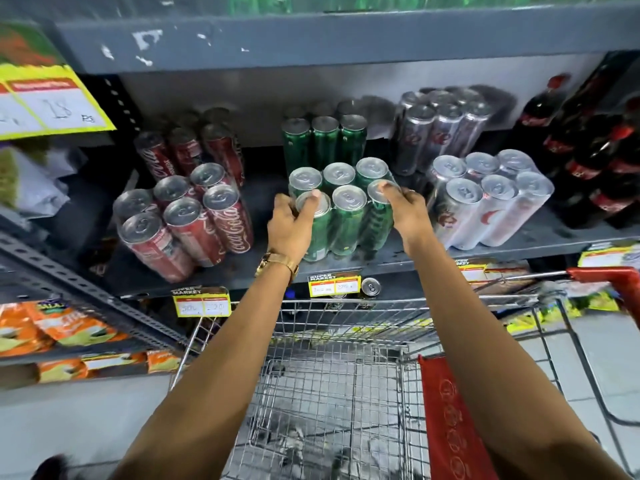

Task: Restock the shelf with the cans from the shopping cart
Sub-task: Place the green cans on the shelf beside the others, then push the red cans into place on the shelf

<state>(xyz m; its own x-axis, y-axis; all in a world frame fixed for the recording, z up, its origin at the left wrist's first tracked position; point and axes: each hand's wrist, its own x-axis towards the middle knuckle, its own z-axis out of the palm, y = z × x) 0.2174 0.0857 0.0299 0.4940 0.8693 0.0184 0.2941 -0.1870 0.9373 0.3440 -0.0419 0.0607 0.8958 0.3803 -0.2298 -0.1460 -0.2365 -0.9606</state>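
Observation:
A shrink-wrapped pack of green cans (346, 216) stands at the front of the grey shelf (398, 259), in the middle. My left hand (289, 225) grips the pack's left side, thumb on a can top. Gripping its right side is my right hand (408, 206). A second green pack (323, 140) stands behind it. The wire shopping cart (332, 386) sits below my arms, and its basket looks bare of cans.
Red cola can packs (187, 220) stand left of the green pack, silver can packs (491, 199) right of it, dark cola bottles (595, 157) at far right. Yellow price tags (334, 285) hang on the shelf edge. Snack bags (59, 327) fill the lower left shelf.

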